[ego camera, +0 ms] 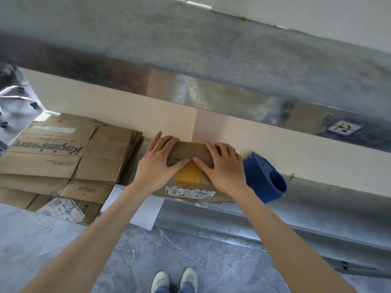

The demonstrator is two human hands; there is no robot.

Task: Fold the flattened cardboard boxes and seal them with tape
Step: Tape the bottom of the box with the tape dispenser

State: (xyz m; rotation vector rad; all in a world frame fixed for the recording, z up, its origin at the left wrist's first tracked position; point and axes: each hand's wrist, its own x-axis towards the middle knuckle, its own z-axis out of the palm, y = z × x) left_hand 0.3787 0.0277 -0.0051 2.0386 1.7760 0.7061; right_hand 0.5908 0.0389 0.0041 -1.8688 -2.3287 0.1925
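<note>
Both left grip (157, 167) and right grip (223, 169) press flat atop the box (190, 150).

Left hand (157, 166): palm down, fingers straight and slightly spread, pointing away from me. Right hand (223, 167): palm down, fingers extended and close together. Both thumbs turn inward, tips near each other but apart. My left forearm (101, 229) and right forearm (281, 229) are bare, stretched forward, and converge toward the hands. Neither hand grips anything.
</note>
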